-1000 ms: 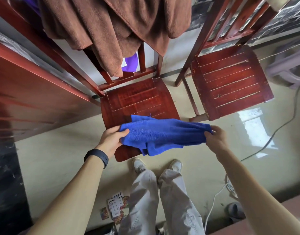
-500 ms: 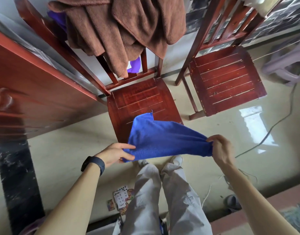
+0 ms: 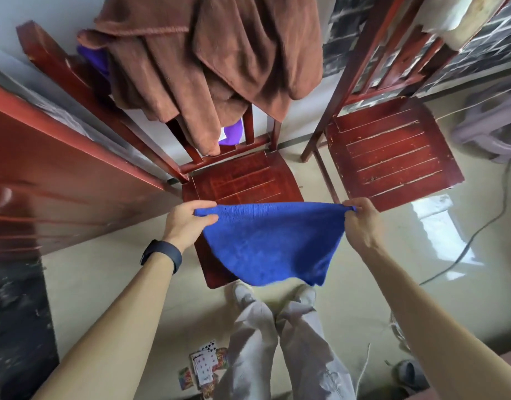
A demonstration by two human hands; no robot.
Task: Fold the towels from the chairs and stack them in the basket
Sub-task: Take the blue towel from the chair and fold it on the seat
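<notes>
We hold the blue towel (image 3: 265, 243) stretched between our two hands. The left hand (image 3: 188, 223) pinches one top corner between thumb and fingers, the right hand (image 3: 361, 223) has its fingers curled round the other, and the top edge runs taut from grip to grip. Below the grips the cloth hangs free in a loose curve, its bottom edge in front of the near chair seat (image 3: 242, 180) and above our shoes. Beyond the grips a brown towel (image 3: 219, 67) drapes over that chair's back with a purple cloth (image 3: 232, 134) behind it, neither yet folded. No basket is in view. We judge this to be the opening of a fold, and the risk lies in the pinches. They hold only the corners, so a slackened thumb would drop one side to the floor, where playing cards (image 3: 205, 368) lie. The lower corners hang unevenly, so bringing our hands together now would likely give a skewed fold that stacks badly.
</notes>
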